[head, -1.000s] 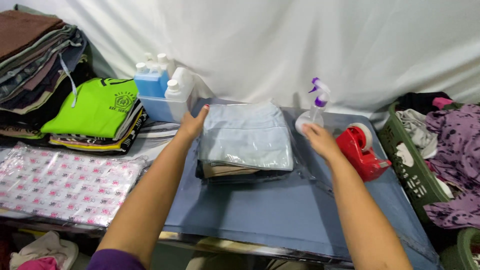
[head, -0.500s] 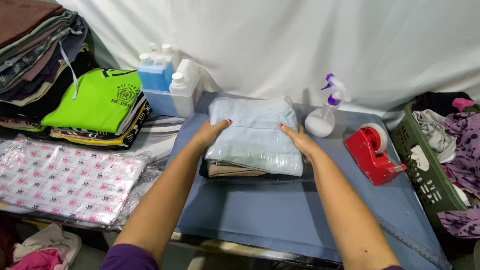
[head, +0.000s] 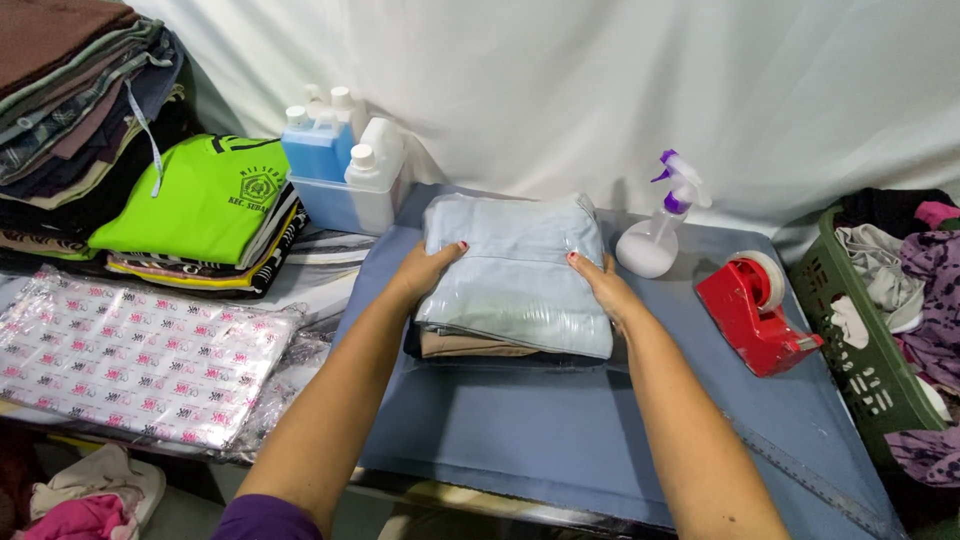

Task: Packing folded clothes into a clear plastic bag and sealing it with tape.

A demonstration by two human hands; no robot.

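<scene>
Both hands press on a stack of folded clothes [head: 515,280] wrapped in clear plastic, lying on the blue-covered desk [head: 560,440]. The left hand [head: 425,272] grips its left edge, the right hand [head: 600,288] its right edge. Just beyond the stack stands a spray bottle [head: 655,235], with a red tape dispenser [head: 750,315] near it. A green shirt [head: 195,200] tops a pile at far left.
</scene>
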